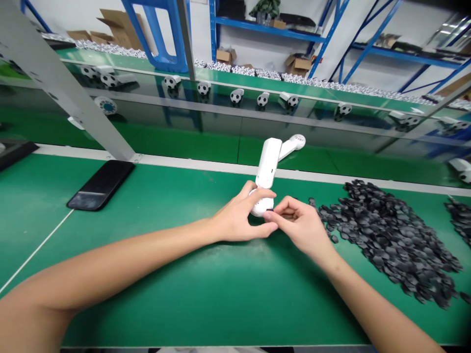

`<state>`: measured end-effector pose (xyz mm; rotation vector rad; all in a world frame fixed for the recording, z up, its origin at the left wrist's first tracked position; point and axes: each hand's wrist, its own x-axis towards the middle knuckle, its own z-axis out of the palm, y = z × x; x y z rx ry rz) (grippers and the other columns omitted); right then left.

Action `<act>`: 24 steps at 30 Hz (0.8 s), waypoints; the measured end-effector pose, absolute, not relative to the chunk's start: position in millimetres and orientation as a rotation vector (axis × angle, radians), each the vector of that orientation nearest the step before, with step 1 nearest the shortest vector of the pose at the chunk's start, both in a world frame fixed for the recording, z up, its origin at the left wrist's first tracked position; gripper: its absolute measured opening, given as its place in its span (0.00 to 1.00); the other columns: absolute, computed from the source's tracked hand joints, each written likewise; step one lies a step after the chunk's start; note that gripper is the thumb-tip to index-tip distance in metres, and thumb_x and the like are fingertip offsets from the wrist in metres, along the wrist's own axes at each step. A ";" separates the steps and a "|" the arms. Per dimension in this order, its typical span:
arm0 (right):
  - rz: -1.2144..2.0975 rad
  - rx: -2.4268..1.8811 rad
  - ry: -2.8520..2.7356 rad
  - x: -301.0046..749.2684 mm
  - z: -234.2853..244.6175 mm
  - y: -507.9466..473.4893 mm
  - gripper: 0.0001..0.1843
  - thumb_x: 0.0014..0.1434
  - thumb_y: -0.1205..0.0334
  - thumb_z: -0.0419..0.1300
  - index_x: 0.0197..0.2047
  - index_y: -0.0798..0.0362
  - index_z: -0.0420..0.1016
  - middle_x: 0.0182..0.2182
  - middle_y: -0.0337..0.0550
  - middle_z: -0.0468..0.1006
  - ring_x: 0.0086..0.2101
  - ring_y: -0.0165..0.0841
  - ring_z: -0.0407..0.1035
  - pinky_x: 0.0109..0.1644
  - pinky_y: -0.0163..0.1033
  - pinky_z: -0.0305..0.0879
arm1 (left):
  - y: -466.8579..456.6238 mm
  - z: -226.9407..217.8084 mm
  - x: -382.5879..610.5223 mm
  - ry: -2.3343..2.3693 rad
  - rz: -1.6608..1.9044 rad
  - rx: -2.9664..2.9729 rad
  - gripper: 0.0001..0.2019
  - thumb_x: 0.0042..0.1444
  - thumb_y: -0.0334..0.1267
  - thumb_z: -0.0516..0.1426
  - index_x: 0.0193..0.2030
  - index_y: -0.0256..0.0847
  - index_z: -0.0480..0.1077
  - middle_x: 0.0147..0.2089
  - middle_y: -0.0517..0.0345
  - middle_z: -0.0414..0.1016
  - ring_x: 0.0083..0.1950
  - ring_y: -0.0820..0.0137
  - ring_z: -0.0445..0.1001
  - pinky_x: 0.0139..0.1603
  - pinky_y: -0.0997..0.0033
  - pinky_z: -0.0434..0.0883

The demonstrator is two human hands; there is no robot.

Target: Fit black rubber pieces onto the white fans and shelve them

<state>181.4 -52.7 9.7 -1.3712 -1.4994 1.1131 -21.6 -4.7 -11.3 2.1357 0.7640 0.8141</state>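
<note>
A white plastic device with a long body and a rounded end lies on the green bench top, its far end over the pale bench edge. My left hand is closed around its rounded near end. My right hand pinches a small black piece against that rounded end, the piece mostly covered by the fingertips. Beside the device a second white part with a round head sticks out over the edge. Right of my right hand spreads a heap of small black pieces.
A black phone with a white cable lies at the left. Behind the bench, a conveyor carries several white items with football-patterned balls. A grey metal post rises at the left. Beyond are a blue stool and blue shelves.
</note>
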 end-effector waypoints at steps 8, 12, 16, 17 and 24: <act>0.935 -1.421 -1.649 181.3 0.2 -51.8 0.20 0.57 0.46 0.72 0.26 0.50 0.72 0.25 0.39 0.79 0.27 0.35 0.72 0.32 0.39 0.69 | -8.1 -8.1 -20.5 0.759 0.772 2.124 0.24 0.61 0.55 0.64 0.59 0.48 0.68 0.50 0.52 0.63 0.51 0.59 0.70 0.51 0.59 0.73; 0.915 -1.348 -1.876 189.4 8.8 -47.0 0.16 0.65 0.50 0.65 0.30 0.50 0.72 0.28 0.38 0.80 0.29 0.33 0.72 0.33 0.37 0.68 | -6.8 -6.0 -20.0 0.692 0.799 2.107 0.20 0.63 0.52 0.64 0.56 0.47 0.70 0.48 0.53 0.66 0.49 0.61 0.71 0.50 0.62 0.72; 0.871 -1.359 -2.059 225.3 30.5 -37.9 0.19 0.75 0.50 0.50 0.47 0.49 0.80 0.38 0.43 0.84 0.36 0.36 0.77 0.39 0.39 0.72 | -1.8 -6.0 -22.3 0.730 0.893 2.056 0.14 0.67 0.47 0.60 0.55 0.45 0.72 0.47 0.54 0.70 0.48 0.62 0.72 0.53 0.62 0.69; 0.796 -1.435 -2.065 237.6 34.9 -35.8 0.20 0.75 0.49 0.50 0.49 0.48 0.81 0.39 0.43 0.85 0.37 0.37 0.78 0.39 0.40 0.73 | -0.3 -6.2 -23.4 0.751 0.890 2.034 0.13 0.67 0.47 0.59 0.54 0.45 0.73 0.47 0.54 0.70 0.47 0.62 0.72 0.52 0.62 0.68; 0.655 -1.689 -2.305 281.0 34.1 -29.5 0.11 0.69 0.52 0.60 0.44 0.43 0.84 0.40 0.40 0.86 0.36 0.39 0.79 0.37 0.41 0.72 | 7.1 -8.3 -28.2 0.764 0.838 1.905 0.12 0.66 0.46 0.59 0.52 0.45 0.76 0.47 0.56 0.73 0.42 0.65 0.72 0.48 0.63 0.68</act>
